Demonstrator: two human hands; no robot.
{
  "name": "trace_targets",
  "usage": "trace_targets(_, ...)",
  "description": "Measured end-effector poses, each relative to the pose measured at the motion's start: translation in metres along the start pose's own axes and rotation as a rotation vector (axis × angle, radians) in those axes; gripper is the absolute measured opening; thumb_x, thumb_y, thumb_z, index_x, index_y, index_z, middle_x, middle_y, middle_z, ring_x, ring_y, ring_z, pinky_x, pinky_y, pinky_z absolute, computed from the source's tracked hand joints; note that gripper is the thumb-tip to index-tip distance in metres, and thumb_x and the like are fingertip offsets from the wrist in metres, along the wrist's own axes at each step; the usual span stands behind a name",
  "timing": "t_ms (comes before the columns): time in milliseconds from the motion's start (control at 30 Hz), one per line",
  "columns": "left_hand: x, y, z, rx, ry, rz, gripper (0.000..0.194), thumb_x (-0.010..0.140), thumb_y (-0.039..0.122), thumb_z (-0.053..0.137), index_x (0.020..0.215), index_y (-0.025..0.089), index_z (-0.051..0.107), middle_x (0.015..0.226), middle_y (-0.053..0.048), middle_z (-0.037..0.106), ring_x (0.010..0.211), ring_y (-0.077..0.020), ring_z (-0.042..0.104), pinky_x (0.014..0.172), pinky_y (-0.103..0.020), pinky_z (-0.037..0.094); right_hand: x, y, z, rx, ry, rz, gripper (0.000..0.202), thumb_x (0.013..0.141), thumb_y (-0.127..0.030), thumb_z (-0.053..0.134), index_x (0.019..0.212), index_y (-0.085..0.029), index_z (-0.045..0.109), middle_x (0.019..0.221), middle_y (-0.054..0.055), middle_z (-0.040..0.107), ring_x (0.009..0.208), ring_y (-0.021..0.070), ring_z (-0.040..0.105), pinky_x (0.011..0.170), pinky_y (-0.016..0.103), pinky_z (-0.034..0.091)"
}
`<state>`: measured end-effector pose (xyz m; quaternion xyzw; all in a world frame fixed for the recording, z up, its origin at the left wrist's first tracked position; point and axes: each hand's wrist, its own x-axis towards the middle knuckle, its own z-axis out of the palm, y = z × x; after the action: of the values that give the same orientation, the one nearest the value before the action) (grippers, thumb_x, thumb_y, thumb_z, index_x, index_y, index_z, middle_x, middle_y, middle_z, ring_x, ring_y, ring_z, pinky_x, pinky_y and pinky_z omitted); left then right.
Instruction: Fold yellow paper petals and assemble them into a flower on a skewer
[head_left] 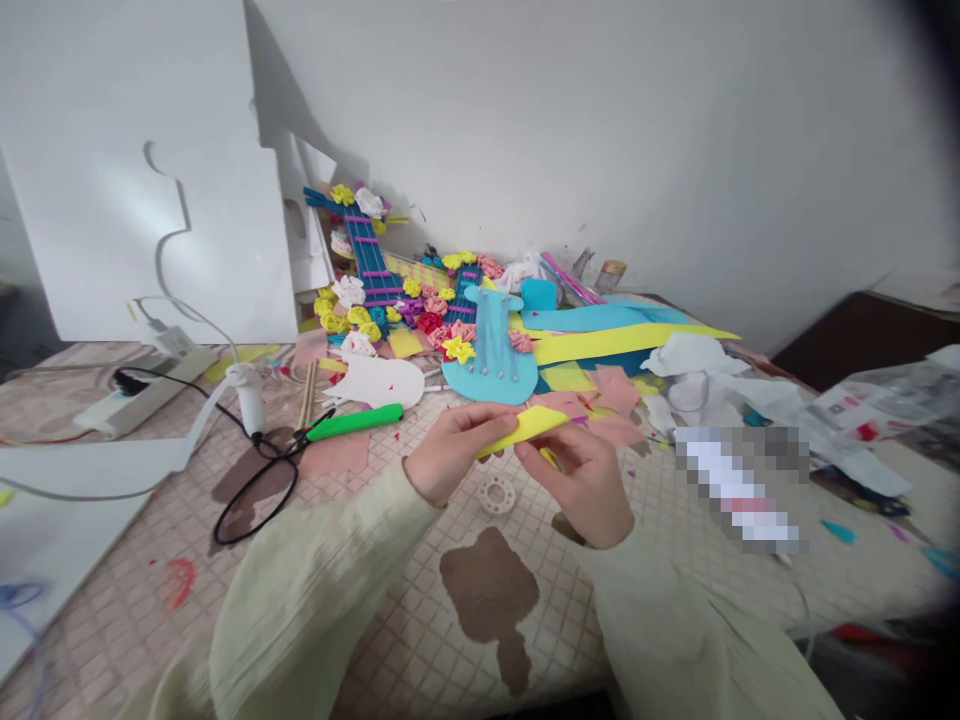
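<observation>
Between my two hands is a small folded piece of yellow paper (541, 424), held up over the table. My left hand (452, 452) pinches its left end with the thumb on top. My right hand (586, 482) grips its right lower side, the fingers partly hidden behind it. A bit of yellow also shows by the right fingertips. Beyond the hands lies a light blue instrument-shaped cutout (491, 375) with strings stretched down its middle. Below the paper, a white ring with holes (496, 494) rests on the table.
A green glue gun (356, 423) with a black cord lies left of the hands, near a white power strip (150, 395). Paper flowers (360, 322) and decorated blue pieces crowd the back. Yellow strips (622, 343) and crumpled white paper (694, 362) lie to the right.
</observation>
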<state>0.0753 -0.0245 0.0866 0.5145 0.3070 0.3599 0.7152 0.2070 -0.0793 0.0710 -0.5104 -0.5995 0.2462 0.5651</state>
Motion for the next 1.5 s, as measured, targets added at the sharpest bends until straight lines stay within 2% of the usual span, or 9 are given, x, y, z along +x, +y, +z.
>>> trace_targets(200,-0.001,-0.003,0.001,-0.021,0.044,0.053,0.022,0.06,0.029,0.066,0.075,0.014,0.067,0.067,-0.001,0.059,0.057,-0.0077,0.04,0.055,-0.022,0.029,-0.001,0.0,0.002,-0.047,0.028,-0.024,0.01,0.068,-0.021,0.059,0.078,-0.017,0.06,0.073,0.003,0.062,0.069,0.0172,0.058,0.066,0.032,0.049)
trace_targets(567,-0.001,-0.005,0.002,-0.018,-0.007,0.056,0.023,0.065,0.031,0.062,0.08,0.014,0.068,0.065,0.0,0.057,0.057,-0.0077,0.039,0.054,-0.022,0.029,0.0,-0.008,0.002,-0.098,0.051,-0.065,0.005,0.069,-0.021,0.059,0.071,-0.017,0.061,0.072,0.003,0.064,0.068,0.016,0.058,0.065,0.031,0.049)
trace_targets(800,-0.004,-0.003,0.005,-0.006,-0.009,0.047,0.018,0.063,0.031,0.061,0.064,0.013,0.066,0.063,0.0,0.055,0.055,-0.0079,0.038,0.052,-0.022,0.028,0.0,-0.014,-0.002,-0.169,0.058,-0.055,0.008,0.068,-0.025,0.061,0.065,-0.018,0.06,0.065,0.001,0.063,0.06,0.0137,0.056,0.058,0.027,0.047)
trace_targets(1000,-0.002,-0.007,0.003,0.0,-0.03,0.057,0.02,0.064,0.033,0.062,0.068,0.013,0.066,0.062,0.001,0.055,0.052,-0.0062,0.038,0.05,-0.021,0.028,0.002,-0.009,-0.006,-0.199,0.058,0.006,0.013,0.068,-0.029,0.062,0.062,-0.017,0.061,0.061,0.001,0.063,0.057,0.0134,0.055,0.055,0.027,0.045)
trace_targets(1100,0.0,-0.008,0.003,0.025,0.006,0.071,0.02,0.064,0.032,0.064,0.074,0.014,0.066,0.065,0.001,0.058,0.057,-0.0067,0.043,0.055,-0.02,0.033,0.0,-0.004,-0.006,-0.181,0.062,0.043,0.012,0.068,-0.028,0.061,0.068,-0.016,0.062,0.063,0.002,0.063,0.058,0.0141,0.055,0.055,0.028,0.045)
trace_targets(1267,-0.003,-0.006,0.005,0.135,0.037,0.16,0.018,0.068,0.028,0.062,0.079,0.015,0.064,0.079,-0.002,0.064,0.075,-0.0125,0.054,0.07,-0.025,0.041,-0.005,-0.001,-0.002,0.03,0.006,0.061,0.018,0.067,-0.026,0.062,0.082,-0.016,0.062,0.08,0.005,0.065,0.073,0.0182,0.059,0.063,0.031,0.049)
trace_targets(1400,-0.008,-0.001,0.007,0.323,0.013,0.294,0.02,0.072,0.03,0.058,0.084,0.015,0.062,0.087,-0.006,0.064,0.081,-0.0168,0.057,0.073,-0.03,0.045,-0.006,-0.005,-0.002,0.086,0.069,0.017,0.016,0.068,-0.023,0.061,0.083,-0.017,0.063,0.083,0.004,0.066,0.076,0.0178,0.061,0.067,0.031,0.051)
trace_targets(1500,-0.013,0.006,0.006,0.532,-0.049,0.435,0.022,0.072,0.028,0.059,0.09,0.015,0.061,0.092,-0.007,0.063,0.086,-0.0176,0.056,0.078,-0.033,0.044,-0.006,-0.009,-0.005,0.062,0.117,-0.072,0.011,0.071,-0.02,0.06,0.08,-0.019,0.064,0.083,0.003,0.066,0.078,0.0166,0.061,0.07,0.03,0.051)
